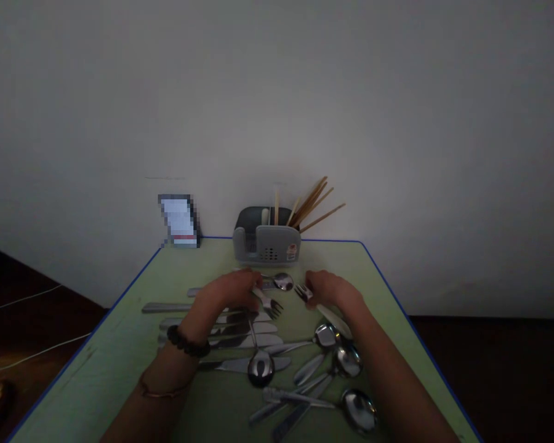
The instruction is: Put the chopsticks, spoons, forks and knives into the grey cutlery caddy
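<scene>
My left hand (240,288) is closed around a metal fork (271,306), whose tines point right and toward me. My right hand (325,287) is closed on a second fork (303,291), with its tines showing at the left of the fingers and a pale handle running down under the wrist. Between the hands, toward the back, a spoon (284,282) lies with its bowl to the right. Several table knives (253,341) lie roughly parallel beneath my left forearm. A round-bowled spoon (261,369) rests across them. More spoons (359,409) overlap by my right forearm.
At the back edge of the green table (133,357), against the wall, stands a grey utensil holder (277,245). Several wooden chopsticks (311,203) lean out of its right side. A blurred, lit phone (180,221) is propped at the back left corner.
</scene>
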A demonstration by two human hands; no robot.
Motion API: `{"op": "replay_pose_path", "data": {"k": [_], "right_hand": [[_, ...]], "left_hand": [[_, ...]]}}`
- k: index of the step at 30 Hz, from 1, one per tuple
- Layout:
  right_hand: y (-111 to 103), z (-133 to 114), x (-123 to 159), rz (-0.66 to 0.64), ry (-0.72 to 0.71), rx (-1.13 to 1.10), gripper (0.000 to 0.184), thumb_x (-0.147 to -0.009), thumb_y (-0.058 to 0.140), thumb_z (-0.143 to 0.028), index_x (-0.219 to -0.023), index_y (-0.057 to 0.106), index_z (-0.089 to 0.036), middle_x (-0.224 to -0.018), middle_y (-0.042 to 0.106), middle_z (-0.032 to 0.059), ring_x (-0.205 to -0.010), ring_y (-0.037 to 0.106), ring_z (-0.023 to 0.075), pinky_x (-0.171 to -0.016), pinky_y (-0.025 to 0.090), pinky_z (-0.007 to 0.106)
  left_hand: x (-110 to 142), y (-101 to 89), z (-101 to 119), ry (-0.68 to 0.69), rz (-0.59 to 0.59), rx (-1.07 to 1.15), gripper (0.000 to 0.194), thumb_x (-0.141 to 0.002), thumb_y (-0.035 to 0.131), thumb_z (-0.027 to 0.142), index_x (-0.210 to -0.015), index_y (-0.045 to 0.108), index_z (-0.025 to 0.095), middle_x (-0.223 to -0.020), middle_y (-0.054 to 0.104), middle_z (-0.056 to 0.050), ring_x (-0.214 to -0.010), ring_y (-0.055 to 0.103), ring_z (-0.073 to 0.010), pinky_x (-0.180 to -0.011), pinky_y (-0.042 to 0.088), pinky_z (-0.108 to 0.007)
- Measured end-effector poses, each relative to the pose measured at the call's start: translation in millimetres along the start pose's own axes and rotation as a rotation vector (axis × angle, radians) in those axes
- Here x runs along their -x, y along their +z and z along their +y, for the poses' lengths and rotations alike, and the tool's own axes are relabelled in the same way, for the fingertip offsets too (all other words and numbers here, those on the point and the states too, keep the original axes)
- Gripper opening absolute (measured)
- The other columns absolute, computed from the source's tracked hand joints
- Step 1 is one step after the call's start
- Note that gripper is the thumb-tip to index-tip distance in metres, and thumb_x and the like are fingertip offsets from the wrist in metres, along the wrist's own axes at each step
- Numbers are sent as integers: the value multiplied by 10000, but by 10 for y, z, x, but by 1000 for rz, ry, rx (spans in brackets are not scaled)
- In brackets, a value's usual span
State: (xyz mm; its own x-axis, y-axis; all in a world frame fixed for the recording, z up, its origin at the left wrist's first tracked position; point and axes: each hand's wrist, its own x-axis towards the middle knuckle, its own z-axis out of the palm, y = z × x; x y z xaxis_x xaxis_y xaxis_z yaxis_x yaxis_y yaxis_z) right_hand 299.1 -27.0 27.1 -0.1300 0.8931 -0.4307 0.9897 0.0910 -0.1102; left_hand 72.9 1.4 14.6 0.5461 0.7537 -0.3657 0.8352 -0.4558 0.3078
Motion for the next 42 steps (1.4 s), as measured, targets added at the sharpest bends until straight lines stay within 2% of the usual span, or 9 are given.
{"op": "replay_pose_path", "data": {"k": [4, 7, 10, 14, 17, 22, 28, 34, 42], "right_hand": [[35, -64, -81, 16, -70, -1, 321, -675, 688, -190, -992, 659, -148, -974, 698, 130, -901, 652, 256, -678, 453, 270], [51, -100, -104, 68, -104, -3, 279, -740, 630, -200, -1014, 646, -148, -987, 691, 126, -897, 649, 234, -713, 456, 265], [106, -101, 7, 157, -105, -6, 358, -826, 558, -273, -1140, 577, -103, -1117, 630, 167, -1004, 604, 250, -826, 449, 301], [337, -47, 414, 356, -191, 24, 535, -879, 480, -418, -1283, 473, -66, -1268, 517, 210, -1183, 470, 293, -990, 367, 402], [617, -21, 721, 344, -337, 34, 735, -819, 484, -579, -1378, 391, -112, -1425, 356, 216, -1312, 318, 343, -1047, 301, 482], [914, -15, 723, 397, -402, 66, 753, -813, 443, -629, -1398, 378, -161, -1483, 266, 196, -1370, 204, 349, -1079, 226, 540], [733, 54, 515, 451, -471, 59, 669, -879, 387, -553, -1377, 399, -107, -1453, 325, 206, -1355, 265, 294, -1102, 221, 490], [727, 90, 783, 293, -585, -6, 951, -669, 517, -742, -1406, 358, -160, -1494, 236, 195, -1384, 162, 327, -1104, 186, 519], [722, 70, 550, 428, -503, 6, 660, -857, 433, -559, -1387, 381, -169, -1451, 334, 168, -1352, 258, 273, -1085, 256, 477]], "left_hand": [[62, 34, 141, -5, 25, -72, 458, -646, 684, 258, -1083, 561, 193, -1055, 649, -86, -928, 610, -255, -733, 465, -294], [189, 80, 297, 115, 19, -95, 351, -693, 671, 321, -998, 584, 170, -1023, 637, -92, -907, 600, -255, -746, 469, -315], [330, 212, 370, 250, 135, -135, 337, -761, 624, 394, -1006, 585, 167, -1084, 588, -107, -979, 552, -266, -840, 452, -383], [452, 492, 258, 380, 318, -169, 565, -770, 604, 497, -1254, 473, 238, -1342, 437, -108, -1252, 361, -303, -1028, 311, -486], [445, 676, 118, 364, 364, -221, 624, -826, 483, 570, -1350, 393, 243, -1440, 345, -101, -1344, 239, -302, -1101, 167, -523], [304, 808, 6, 322, 417, -217, 587, -898, 368, 528, -1409, 313, 244, -1487, 282, -70, -1381, 167, -274, -1119, 183, -472], [228, 829, -42, 316, 477, -180, 531, -922, 343, 489, -1396, 342, 251, -1478, 309, -53, -1378, 182, -257, -1119, 196, -476], [236, 821, -67, 293, 476, -164, 513, -928, 331, 473, -1381, 370, 236, -1466, 327, -67, -1377, 184, -253, -1119, 181, -482], [259, 812, -35, 292, 484, -128, 479, -919, 372, 438, -1348, 409, 227, -1438, 360, -77, -1358, 217, -259, -1112, 178, -491]]}}
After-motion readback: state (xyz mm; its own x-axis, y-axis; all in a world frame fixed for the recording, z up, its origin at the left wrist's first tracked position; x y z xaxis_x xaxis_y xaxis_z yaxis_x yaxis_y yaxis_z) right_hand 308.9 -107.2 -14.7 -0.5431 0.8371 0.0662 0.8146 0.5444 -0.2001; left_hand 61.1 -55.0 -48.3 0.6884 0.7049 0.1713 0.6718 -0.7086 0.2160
